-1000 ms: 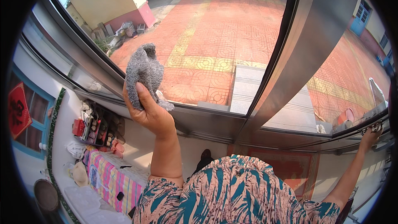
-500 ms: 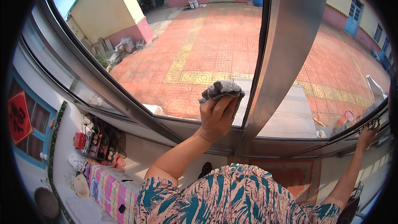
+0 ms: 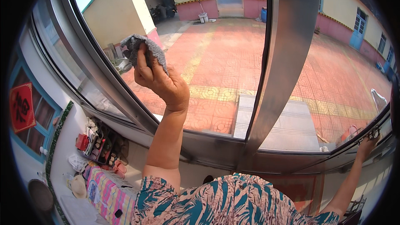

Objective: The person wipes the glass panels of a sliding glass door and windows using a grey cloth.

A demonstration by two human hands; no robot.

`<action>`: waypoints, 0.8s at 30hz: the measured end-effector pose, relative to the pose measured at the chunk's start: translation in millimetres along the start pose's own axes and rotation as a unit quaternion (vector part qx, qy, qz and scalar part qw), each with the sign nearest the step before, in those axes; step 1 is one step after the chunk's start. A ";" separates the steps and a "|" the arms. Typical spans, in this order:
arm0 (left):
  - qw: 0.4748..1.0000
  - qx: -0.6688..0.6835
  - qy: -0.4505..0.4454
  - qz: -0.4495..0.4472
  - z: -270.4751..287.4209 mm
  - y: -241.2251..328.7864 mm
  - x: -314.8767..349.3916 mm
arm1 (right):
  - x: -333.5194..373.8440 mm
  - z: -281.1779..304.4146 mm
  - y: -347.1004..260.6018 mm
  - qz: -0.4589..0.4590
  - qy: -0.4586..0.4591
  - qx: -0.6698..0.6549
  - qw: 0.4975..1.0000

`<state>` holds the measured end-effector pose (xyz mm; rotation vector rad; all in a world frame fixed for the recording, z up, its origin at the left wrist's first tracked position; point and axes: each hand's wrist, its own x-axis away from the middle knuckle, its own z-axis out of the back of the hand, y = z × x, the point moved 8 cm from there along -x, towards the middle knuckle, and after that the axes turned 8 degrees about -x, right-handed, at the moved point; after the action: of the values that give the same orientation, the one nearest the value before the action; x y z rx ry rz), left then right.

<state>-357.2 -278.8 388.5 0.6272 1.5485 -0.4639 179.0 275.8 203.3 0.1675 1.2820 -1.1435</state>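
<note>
A crumpled grey cloth [image 3: 143, 50] is gripped in my left hand [image 3: 164, 83], which presses it against the left glass pane [image 3: 208, 100] of a metal-framed door or window. The fingers fold around the cloth, near the pane's left frame. Far to the right, my right hand [image 3: 366, 146] is closed around a dark handle or latch [image 3: 372, 135] on the right frame. The arm there stretches out, and small details of the handle are hard to make out.
A wide metal post [image 3: 283, 58] divides the two panes. Outside lie a red and yellow tiled yard and a pale ramp [image 3: 287, 129]. Indoors at the left stand a shoe rack [image 3: 104, 146] and a bench or seat under a striped cloth [image 3: 110, 193].
My left hand has slid the cloth up and leftward across the glass, from low near the middle post. My right hand stays at the handle, and the view has shifted slightly.
</note>
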 end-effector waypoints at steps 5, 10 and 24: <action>0.956 0.197 -0.118 -0.184 8.5 111.0 110.9 | 0.8 6.9 -3.0 0.018 0.016 0.022 0.999; 0.937 0.234 -0.175 -0.191 6.8 83.7 142.1 | 2.4 9.0 -11.3 0.032 0.013 0.010 0.999; 0.986 0.144 0.027 -0.084 -12.5 13.4 -36.3 | 2.0 9.1 -6.8 0.016 -0.003 -0.020 1.000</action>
<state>-357.9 -264.7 426.6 0.7387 1.6061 -0.8143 179.7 265.3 208.1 0.1546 1.2922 -1.0887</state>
